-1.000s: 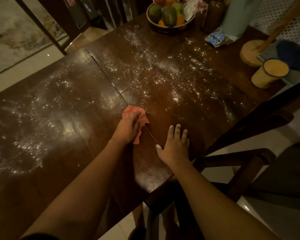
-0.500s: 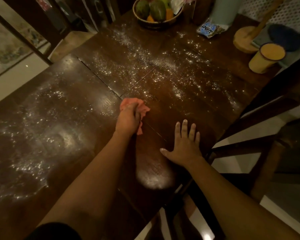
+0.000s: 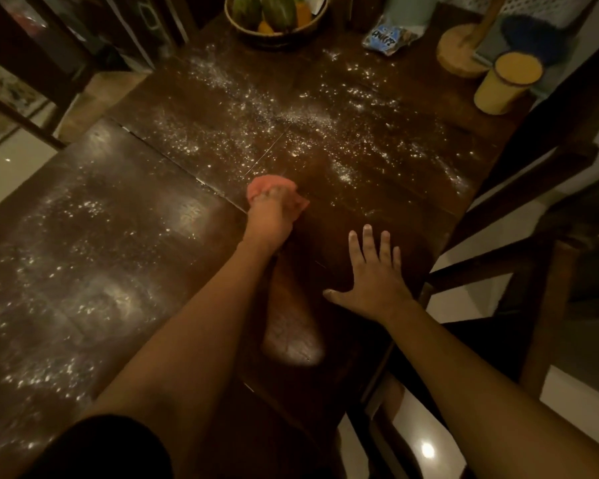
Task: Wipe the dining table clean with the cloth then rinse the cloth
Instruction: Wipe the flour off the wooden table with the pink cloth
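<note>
A dark wooden dining table (image 3: 125,216) fills the view, scattered with white powder (image 3: 291,122) across its middle and left. My left hand (image 3: 270,219) grips a bunched pink cloth (image 3: 268,186) and presses it on the tabletop near the seam between two leaves. My right hand (image 3: 374,274) lies flat on the table near the right edge, fingers straight and spread. The patch of wood between and in front of my hands carries little powder.
At the far end stand a fruit bowl (image 3: 277,29), a blue snack packet (image 3: 388,38), a round wooden stand (image 3: 460,51) and a yellow cup (image 3: 505,83). Dark wooden chairs (image 3: 519,209) crowd the right side. Pale floor shows at the left and lower right.
My left hand has pushed the cloth a little farther across the table. My right hand has stayed flat on the wood. The camera has moved forward and tilted down.
</note>
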